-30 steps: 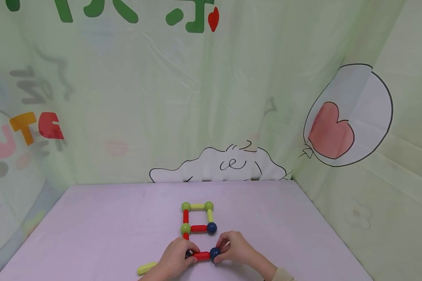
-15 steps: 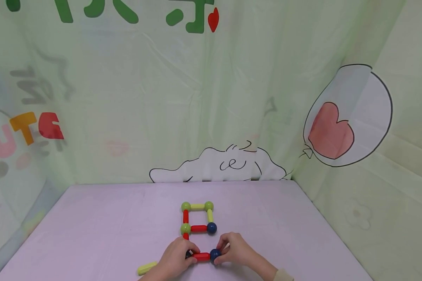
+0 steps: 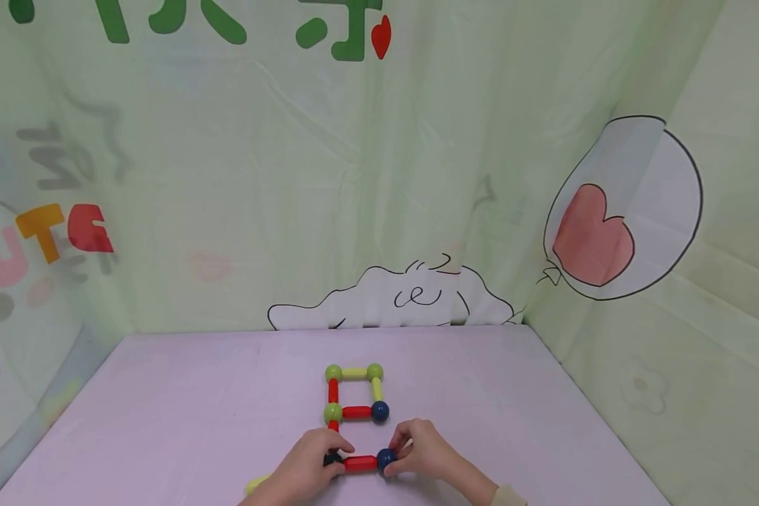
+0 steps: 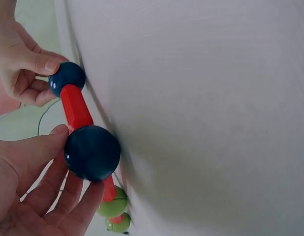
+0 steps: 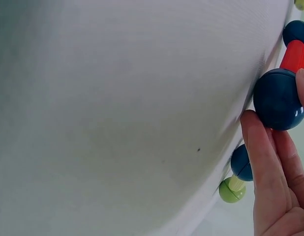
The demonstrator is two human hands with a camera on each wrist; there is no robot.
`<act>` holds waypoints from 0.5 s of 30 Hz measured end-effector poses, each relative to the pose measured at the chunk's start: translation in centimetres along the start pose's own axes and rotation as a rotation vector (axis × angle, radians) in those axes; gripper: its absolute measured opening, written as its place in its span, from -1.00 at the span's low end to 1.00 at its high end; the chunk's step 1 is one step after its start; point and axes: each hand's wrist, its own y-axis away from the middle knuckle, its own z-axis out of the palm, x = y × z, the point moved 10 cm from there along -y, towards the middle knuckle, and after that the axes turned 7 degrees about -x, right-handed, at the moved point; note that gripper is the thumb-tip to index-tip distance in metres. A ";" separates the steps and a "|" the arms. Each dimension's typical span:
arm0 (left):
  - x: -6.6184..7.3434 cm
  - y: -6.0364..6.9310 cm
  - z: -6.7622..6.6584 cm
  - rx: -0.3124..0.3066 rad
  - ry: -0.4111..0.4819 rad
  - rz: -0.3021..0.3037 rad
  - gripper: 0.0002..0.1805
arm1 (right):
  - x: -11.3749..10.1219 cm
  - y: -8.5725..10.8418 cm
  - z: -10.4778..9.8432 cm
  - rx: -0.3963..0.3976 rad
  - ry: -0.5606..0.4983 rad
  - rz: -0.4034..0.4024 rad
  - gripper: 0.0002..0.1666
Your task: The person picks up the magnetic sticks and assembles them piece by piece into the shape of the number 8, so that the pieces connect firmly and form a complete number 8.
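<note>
Magnetic rods and balls form a figure on the table. In the head view, its far square has a red rod (image 3: 357, 412), pale yellow rods (image 3: 355, 373), green balls (image 3: 333, 412) and a blue ball (image 3: 380, 411). Nearer me, another red rod (image 3: 360, 463) joins two blue balls. My left hand (image 3: 310, 460) holds the left blue ball (image 4: 92, 153), thumb on one side and fingers beneath in the left wrist view. The right blue ball (image 5: 278, 99) is pinched by my right hand (image 3: 425, 450). A red rod (image 3: 333, 426) running toward the square is partly hidden behind my left hand.
A loose yellow rod (image 3: 256, 483) lies left of the figure, partly covered by my left forearm. The pale table (image 3: 196, 400) ends at a printed curtain (image 3: 240, 176) at the back and sides.
My left hand has shifted slightly left, from the red rod's end onto the left blue ball, covering more of the loose yellow rod. My right hand stays on its ball.
</note>
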 end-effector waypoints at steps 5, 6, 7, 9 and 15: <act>-0.5 0.7 -0.8 0.001 0.102 -0.024 -0.80 | 0.1 -0.1 0.0 -0.001 -0.013 -0.005 -0.71; -0.7 0.9 -1.1 0.007 0.118 -0.029 -0.81 | 0.1 -0.1 0.0 -0.001 -0.013 -0.004 -0.71; -0.9 1.1 -1.3 0.014 0.132 -0.033 -0.82 | 0.2 -0.1 0.0 0.000 -0.013 -0.003 -0.71; -1.1 1.5 -2.0 0.038 0.137 -0.023 -0.82 | 0.3 -0.1 0.0 0.002 -0.015 0.002 -0.71; -1.4 3.2 -4.4 0.150 0.028 0.056 -0.81 | 0.3 0.0 -0.1 0.010 -0.017 0.013 -0.71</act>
